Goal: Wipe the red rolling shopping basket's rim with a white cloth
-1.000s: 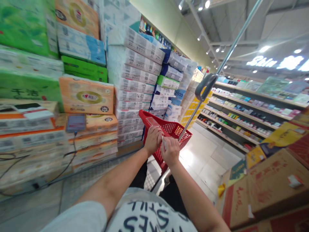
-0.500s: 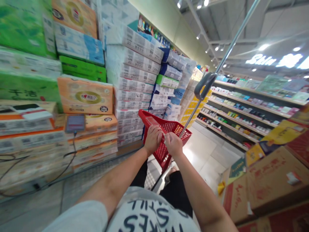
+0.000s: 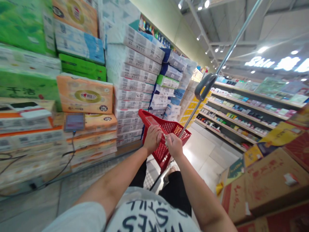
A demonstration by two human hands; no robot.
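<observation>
- Right hand (image 3: 175, 145), yours: fingers curled closed, thumb and forefinger pinching a small pale item (image 3: 165, 140), too small to identify.
- Left hand (image 3: 153, 138), yours: fingers bent, tips beside that item; whether they grip anything you cannot tell.
- Red cart (image 3: 152, 121): at 12 o'clock from your hands, which overlap its near edge in view; contact unclear.
- Metal rod (image 3: 230, 53): slanting up toward 1 o'clock; grey loop fitting (image 3: 205, 86) partway along.
- White packs (image 3: 137, 84): tall stack, 11 o'clock; orange pack (image 3: 86, 93), 10 o'clock; blurred device (image 3: 74, 122) with black cable (image 3: 72, 151), 9 o'clock.
- Stocked shelves (image 3: 238, 116): between 2 and 3 o'clock; cardboard cartons (image 3: 270, 187), 4 o'clock.
</observation>
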